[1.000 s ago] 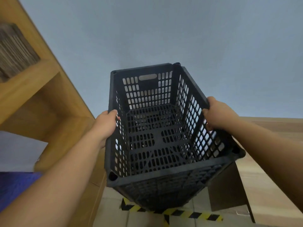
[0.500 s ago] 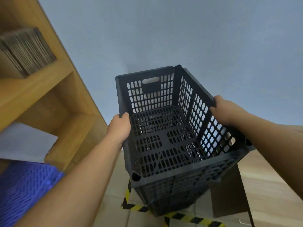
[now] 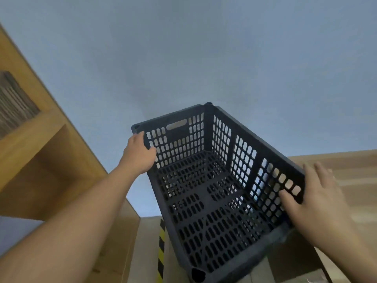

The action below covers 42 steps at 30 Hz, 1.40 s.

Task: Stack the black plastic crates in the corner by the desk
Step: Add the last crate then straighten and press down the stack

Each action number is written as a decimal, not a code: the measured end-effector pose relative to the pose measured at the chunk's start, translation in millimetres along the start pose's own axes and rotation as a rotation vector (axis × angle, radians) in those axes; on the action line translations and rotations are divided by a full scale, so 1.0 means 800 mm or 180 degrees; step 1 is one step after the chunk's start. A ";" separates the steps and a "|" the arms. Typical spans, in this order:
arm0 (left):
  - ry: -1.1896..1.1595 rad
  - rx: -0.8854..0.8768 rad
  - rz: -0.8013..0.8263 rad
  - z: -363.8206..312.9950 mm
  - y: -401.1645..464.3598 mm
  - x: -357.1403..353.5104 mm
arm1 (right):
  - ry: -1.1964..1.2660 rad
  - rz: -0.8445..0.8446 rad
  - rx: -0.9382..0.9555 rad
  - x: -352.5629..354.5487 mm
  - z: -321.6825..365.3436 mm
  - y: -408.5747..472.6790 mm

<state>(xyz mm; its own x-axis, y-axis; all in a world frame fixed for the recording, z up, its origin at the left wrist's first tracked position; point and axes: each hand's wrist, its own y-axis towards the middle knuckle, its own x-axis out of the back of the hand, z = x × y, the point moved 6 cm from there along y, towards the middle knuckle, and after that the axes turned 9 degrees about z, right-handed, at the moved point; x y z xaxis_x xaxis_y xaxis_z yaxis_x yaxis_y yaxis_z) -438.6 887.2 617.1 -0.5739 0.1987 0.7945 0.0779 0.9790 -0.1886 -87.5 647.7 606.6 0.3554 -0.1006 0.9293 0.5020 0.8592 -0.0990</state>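
The open black perforated plastic crate (image 3: 216,193) fills the centre and lower right, its inside clear of contents. At 9 o'clock the tan wooden shelf unit (image 3: 51,160) closes off that side; the left hand (image 3: 140,154) sits in the narrow gap between it and the crate's far left corner. At 3 o'clock the light wooden desk (image 3: 350,176) lies just beside the crate wall, where the right hand (image 3: 314,197) rests with spread fingers. At 12 o'clock the plain blue-grey wall (image 3: 204,58) stands behind the crate. A strip of floor with yellow-and-black striped tape (image 3: 161,250) stays open at 7 o'clock.
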 end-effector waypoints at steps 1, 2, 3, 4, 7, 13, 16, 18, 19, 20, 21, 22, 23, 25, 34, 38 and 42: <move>0.0127 -0.0018 0.0034 0.001 0.011 0.003 | 0.0339 -0.0021 -0.0159 -0.008 -0.008 -0.009; 0.0243 -0.0064 0.0048 0.001 0.023 0.005 | 0.0583 -0.0045 -0.0267 -0.017 -0.013 -0.016; 0.0356 -0.0080 0.0049 0.002 0.033 0.008 | 0.0811 -0.0099 -0.0349 -0.024 -0.016 -0.022; 0.0436 -0.0111 0.0054 0.003 0.046 0.009 | 0.1005 -0.0182 -0.0457 -0.027 -0.016 -0.030; 0.0626 -0.0133 0.0087 0.005 0.072 0.012 | 0.1652 -0.0205 -0.0880 -0.040 -0.015 -0.041; 0.1051 -0.0064 0.0146 0.010 0.113 0.021 | 0.2878 -0.0393 -0.1396 -0.076 -0.013 -0.048; 0.1184 -0.0057 0.0140 0.007 0.112 0.022 | 0.2952 -0.0469 -0.1301 -0.086 -0.019 -0.042; 0.1281 -0.0035 0.0109 0.005 0.106 0.023 | 0.2809 -0.0462 -0.1296 -0.074 -0.007 -0.047; 0.1343 -0.0047 0.0094 0.004 0.105 0.023 | 0.2723 -0.0445 -0.1323 -0.073 -0.005 -0.046; 0.1400 -0.0054 0.0085 0.003 0.105 0.023 | 0.2653 -0.0438 -0.1358 -0.069 -0.003 -0.047; 0.1436 -0.0065 0.0089 0.003 0.106 0.022 | 0.2634 -0.0446 -0.1361 -0.070 -0.005 -0.045; 0.1476 -0.0061 0.0086 0.002 0.105 0.022 | 0.2634 -0.0461 -0.1364 -0.069 -0.009 -0.043; 0.1501 -0.0037 0.0097 0.001 0.104 0.021 | 0.2647 -0.0464 -0.1356 -0.071 -0.014 -0.038; 0.1507 0.0005 0.0073 0.002 0.101 0.019 | 0.2562 -0.0462 -0.1308 -0.069 -0.024 -0.028; 0.1522 0.0278 -0.0069 -0.001 0.061 -0.003 | 0.2677 -0.0326 -0.1082 -0.050 -0.087 0.044; 0.1706 0.0448 -0.0091 -0.003 0.042 -0.011 | 0.2784 -0.0179 -0.0988 -0.034 -0.094 0.069; 0.1865 0.0642 -0.0159 0.002 0.028 -0.007 | 0.2740 -0.0009 -0.0808 -0.020 -0.079 0.080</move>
<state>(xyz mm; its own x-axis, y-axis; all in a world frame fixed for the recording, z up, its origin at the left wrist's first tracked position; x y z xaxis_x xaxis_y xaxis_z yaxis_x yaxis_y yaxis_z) -435.1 908.1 607.6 -0.0255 0.2013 0.9792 -0.1260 0.9711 -0.2029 -11.4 672.3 563.2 0.7708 -0.5315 0.3511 0.6267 0.7318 -0.2678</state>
